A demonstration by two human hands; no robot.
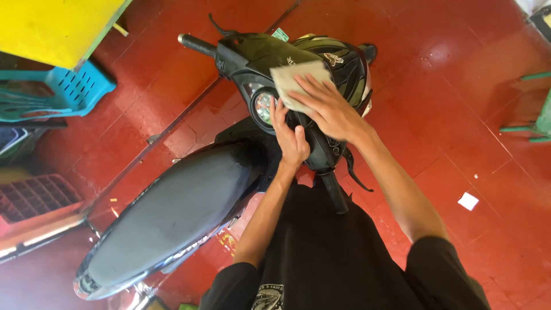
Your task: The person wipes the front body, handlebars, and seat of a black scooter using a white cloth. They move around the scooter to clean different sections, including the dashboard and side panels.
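Our right hand (328, 109) presses a pale folded cloth (295, 83) flat on the black scooter dashboard (258, 57). Our left hand (290, 140) rests open beside the round gauge (263, 107). Grit under the cloth could scratch the gauge.

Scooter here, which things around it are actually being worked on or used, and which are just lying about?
In use:
scooter
cloth, pressed on the handlebar panel by the right hand
left hand, resting by the gauge

Lying about:
blue basket
red crate
yellow table
paper scrap on the floor

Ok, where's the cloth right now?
Head view, upper centre: the cloth lies under the right hand on the scooter's handlebar cover, beside the speedometer.
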